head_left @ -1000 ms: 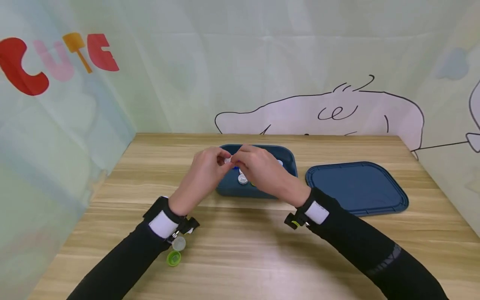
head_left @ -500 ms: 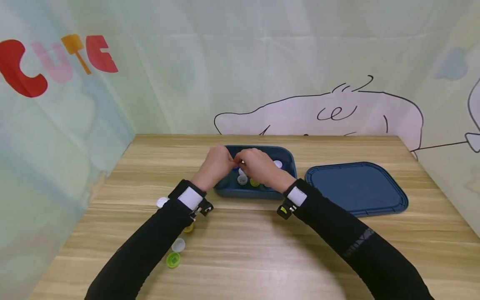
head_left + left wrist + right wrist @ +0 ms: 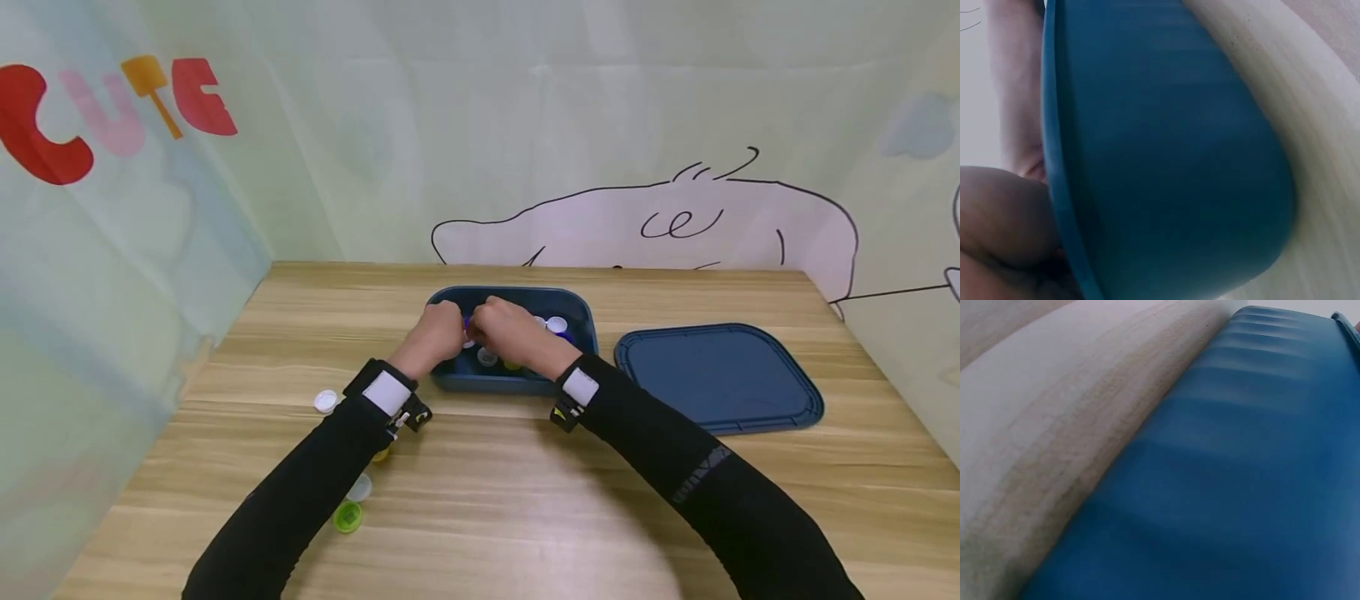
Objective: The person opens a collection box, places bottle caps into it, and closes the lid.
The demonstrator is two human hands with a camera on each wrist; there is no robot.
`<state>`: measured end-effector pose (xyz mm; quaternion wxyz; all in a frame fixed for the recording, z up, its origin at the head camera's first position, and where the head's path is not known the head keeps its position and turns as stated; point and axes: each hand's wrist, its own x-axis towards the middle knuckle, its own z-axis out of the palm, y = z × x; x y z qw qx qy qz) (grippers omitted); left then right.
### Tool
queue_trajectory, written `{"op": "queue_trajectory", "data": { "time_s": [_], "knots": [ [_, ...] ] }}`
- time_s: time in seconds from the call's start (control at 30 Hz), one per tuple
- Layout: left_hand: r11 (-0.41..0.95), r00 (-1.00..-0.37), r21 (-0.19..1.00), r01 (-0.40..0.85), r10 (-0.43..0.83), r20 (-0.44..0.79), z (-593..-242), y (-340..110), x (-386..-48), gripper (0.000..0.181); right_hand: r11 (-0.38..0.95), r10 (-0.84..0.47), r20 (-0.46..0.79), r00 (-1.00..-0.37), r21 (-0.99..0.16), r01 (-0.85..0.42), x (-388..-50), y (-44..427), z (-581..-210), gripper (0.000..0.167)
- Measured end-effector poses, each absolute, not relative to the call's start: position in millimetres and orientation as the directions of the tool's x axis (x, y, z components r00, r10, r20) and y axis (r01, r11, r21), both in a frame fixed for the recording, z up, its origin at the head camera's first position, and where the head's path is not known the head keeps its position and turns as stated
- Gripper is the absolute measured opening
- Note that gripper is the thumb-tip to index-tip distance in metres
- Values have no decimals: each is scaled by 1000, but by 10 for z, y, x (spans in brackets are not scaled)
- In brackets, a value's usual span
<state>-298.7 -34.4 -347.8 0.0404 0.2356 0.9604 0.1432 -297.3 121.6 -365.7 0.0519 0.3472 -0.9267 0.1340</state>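
Left hand (image 3: pixel 438 333) and right hand (image 3: pixel 504 329) dip into the blue bin (image 3: pixel 487 383) at centre, among bottle caps (image 3: pixel 557 325), hiding their own fingertips: I cannot tell whether either grips; blue lid (image 3: pixel 720 379) right, green cap (image 3: pixel 347 517) lower left

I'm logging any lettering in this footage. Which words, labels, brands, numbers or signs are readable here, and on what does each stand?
"CUTE": coloured letters on the backdrop, at the left of the head view.
Right sleeve: a pale printed marking, too blurred to read.
Small discs in the blue container: any marking is too small to read.
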Motion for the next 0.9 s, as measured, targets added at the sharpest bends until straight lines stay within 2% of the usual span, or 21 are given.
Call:
{"op": "queue_trajectory", "data": {
  "time_s": [0.13, 0.33, 0.57, 0.9],
  "knots": [
    [858, -884, 269, 438, 465, -43, -3489, -350, -3002, 45, 724, -644, 191, -740, -160, -671, -2989, 1182, -3684, 13],
    [854, -901, 353, 382, 429, -64, -3510, -339, -3009, 44, 746, -633, 191, -750, -109, -657, -2972, 1167, -3693, 15],
    [849, -897, 356, 392, 438, -56, -3503, -337, -3013, 44, 762, -603, 192, -774, -147, -630, -2950, 1170, -3723, 16],
    [866, -914, 378, 326, 391, -109, -3490, -328, -2992, 42, 760, -579, 217, -786, -208, -616, -2954, 1214, -3741, 25]
  ]
}}
